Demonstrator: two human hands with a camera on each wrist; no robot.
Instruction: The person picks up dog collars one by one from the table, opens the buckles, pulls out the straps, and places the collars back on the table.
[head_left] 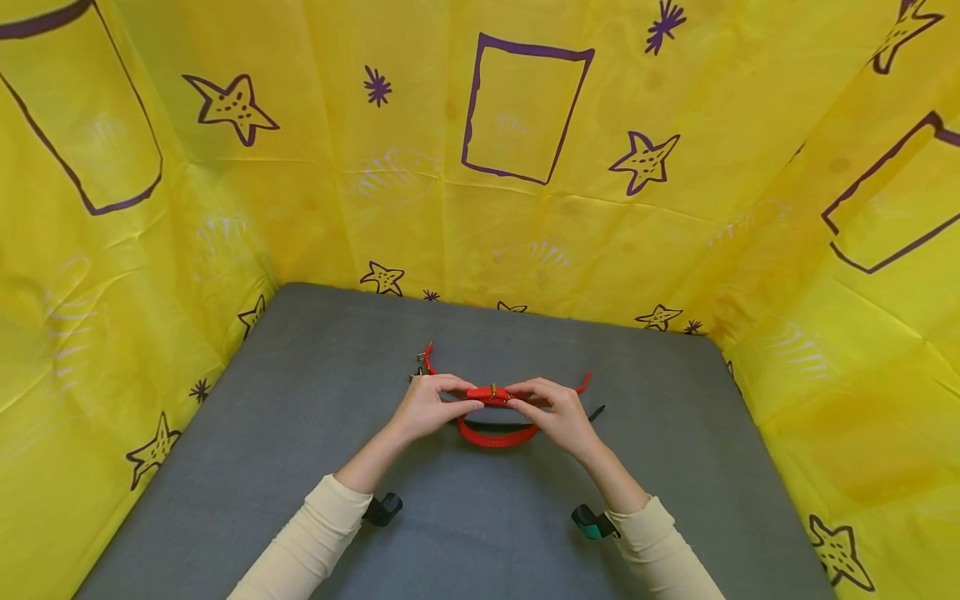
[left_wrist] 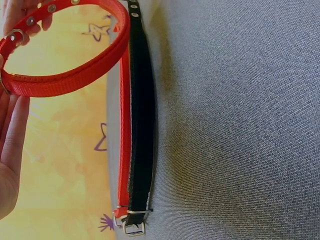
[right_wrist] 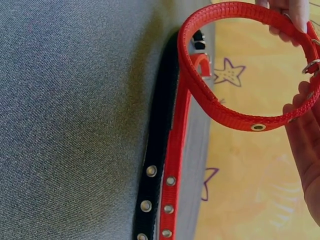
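Both hands hold a red collar (head_left: 498, 438) with metal eyelets, closed into a loop that hangs toward me. My left hand (head_left: 426, 407) pinches it left of the buckle (head_left: 493, 390), thumb toward me. On the buckle's other side, my right hand (head_left: 557, 414) pinches the strap between thumb and fingers. Behind the loop, a black collar (left_wrist: 142, 115) and a second red collar (right_wrist: 175, 160) stand on edge side by side, stretched out along the table. Their buckles are at the left and their eyelet ends at the right; in the head view the hands hide much of them.
A grey cloth-covered table (head_left: 480, 533) lies under the hands. Yellow fabric walls (head_left: 420, 217) with purple drawings enclose its back and both sides. Dark wrist devices are strapped at the left wrist (head_left: 384, 509) and the right wrist (head_left: 592, 522).
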